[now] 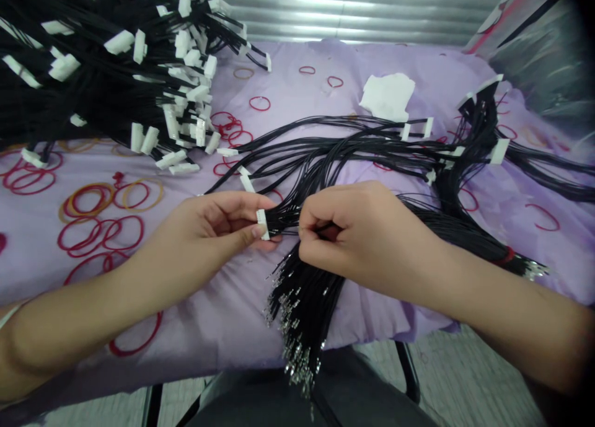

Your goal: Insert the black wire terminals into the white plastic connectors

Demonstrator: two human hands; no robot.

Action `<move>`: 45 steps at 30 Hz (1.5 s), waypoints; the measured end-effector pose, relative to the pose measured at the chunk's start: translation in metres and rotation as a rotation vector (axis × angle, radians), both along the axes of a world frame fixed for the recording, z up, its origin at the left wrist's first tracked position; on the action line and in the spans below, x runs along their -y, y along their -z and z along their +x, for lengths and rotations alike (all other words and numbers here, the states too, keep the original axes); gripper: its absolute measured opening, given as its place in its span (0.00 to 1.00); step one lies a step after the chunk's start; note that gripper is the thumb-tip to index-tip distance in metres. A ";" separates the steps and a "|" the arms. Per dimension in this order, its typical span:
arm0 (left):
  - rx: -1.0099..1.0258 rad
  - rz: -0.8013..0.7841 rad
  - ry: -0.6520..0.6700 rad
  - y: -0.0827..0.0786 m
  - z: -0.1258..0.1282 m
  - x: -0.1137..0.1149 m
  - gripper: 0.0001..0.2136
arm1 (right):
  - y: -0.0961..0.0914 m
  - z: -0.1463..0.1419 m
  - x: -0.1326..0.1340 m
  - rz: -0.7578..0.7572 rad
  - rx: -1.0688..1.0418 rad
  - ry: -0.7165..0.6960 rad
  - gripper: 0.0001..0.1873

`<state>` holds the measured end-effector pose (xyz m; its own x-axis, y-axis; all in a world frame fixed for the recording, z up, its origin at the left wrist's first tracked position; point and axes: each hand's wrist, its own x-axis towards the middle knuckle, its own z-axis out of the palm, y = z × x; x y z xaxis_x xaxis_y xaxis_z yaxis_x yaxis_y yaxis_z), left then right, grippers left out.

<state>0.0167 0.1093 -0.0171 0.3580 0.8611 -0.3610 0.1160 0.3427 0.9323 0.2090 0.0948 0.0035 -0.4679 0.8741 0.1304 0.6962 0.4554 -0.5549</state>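
Between its thumb and fingers, my left hand (218,225) pinches a white connector (263,224) with black wires running out of its right side. Just right of it, my right hand (353,228) is closed, thumb against curled forefinger, at these wires; its fingers hide what exactly they grip, perhaps a thin wire. Below my right hand, a bundle of black wires (309,309) with bare metal terminals hangs over the table's front edge. Behind both hands, more black wires (325,143) lie across the cloth, some ending in white connectors (246,180).
A large heap of black wires with white connectors (186,92) fills the back left. Red and tan rubber bands (90,198) are scattered on the purple cloth (186,346). A torn white paper piece (388,95) lies at the back. Another wire bundle (465,232) tied with a red band is at right.
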 end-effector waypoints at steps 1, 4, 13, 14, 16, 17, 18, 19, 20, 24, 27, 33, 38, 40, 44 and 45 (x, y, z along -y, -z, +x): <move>-0.002 0.002 -0.003 0.000 0.000 0.000 0.10 | 0.001 0.000 0.000 0.009 -0.007 -0.007 0.07; -0.008 0.002 -0.010 0.000 0.000 0.001 0.11 | 0.003 0.000 -0.002 0.034 -0.036 -0.017 0.07; 0.099 -0.030 -0.010 0.005 -0.001 -0.003 0.11 | 0.004 0.002 -0.004 0.151 -0.041 -0.078 0.07; 0.105 -0.035 -0.005 0.005 -0.001 -0.004 0.11 | 0.004 0.003 -0.004 0.153 -0.037 -0.081 0.07; 0.117 -0.039 0.002 0.006 -0.001 -0.004 0.11 | 0.005 0.003 -0.004 0.147 -0.025 -0.082 0.07; 0.121 -0.042 0.005 0.007 -0.002 -0.005 0.11 | 0.006 0.003 -0.005 0.142 -0.018 -0.080 0.06; 0.124 -0.045 0.007 0.007 -0.002 -0.005 0.10 | 0.006 0.003 -0.005 0.138 -0.012 -0.077 0.06; 0.127 -0.049 0.006 0.007 -0.002 -0.005 0.10 | 0.007 0.002 -0.005 0.135 -0.008 -0.078 0.06; 0.129 -0.055 0.006 0.007 -0.002 -0.005 0.10 | 0.007 0.002 -0.006 0.133 -0.005 -0.081 0.06; 0.150 -0.071 0.000 0.008 -0.003 -0.005 0.10 | 0.007 0.003 -0.006 0.147 -0.024 -0.095 0.06; 0.147 -0.089 0.000 0.008 -0.003 -0.005 0.11 | 0.007 0.003 -0.007 0.138 -0.052 -0.099 0.06; 0.179 -0.117 -0.008 0.007 -0.005 -0.005 0.10 | 0.009 0.000 -0.006 0.071 0.002 -0.069 0.06; 0.168 -0.139 0.008 0.006 -0.005 -0.005 0.11 | 0.010 -0.004 -0.004 0.068 -0.031 -0.040 0.05; 0.171 -0.142 0.022 0.006 -0.005 -0.006 0.11 | 0.011 -0.005 -0.004 0.070 -0.055 -0.035 0.04; 0.171 -0.148 0.034 0.006 -0.006 -0.006 0.12 | 0.011 -0.007 -0.003 0.044 -0.030 -0.024 0.05; 0.171 -0.148 0.035 0.007 -0.006 -0.006 0.12 | 0.011 -0.007 -0.003 0.032 -0.020 -0.016 0.05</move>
<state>0.0109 0.1148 -0.0237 0.4537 0.7893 -0.4137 -0.0255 0.4756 0.8793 0.2021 0.0980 -0.0079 -0.4786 0.8619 0.1678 0.6780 0.4842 -0.5531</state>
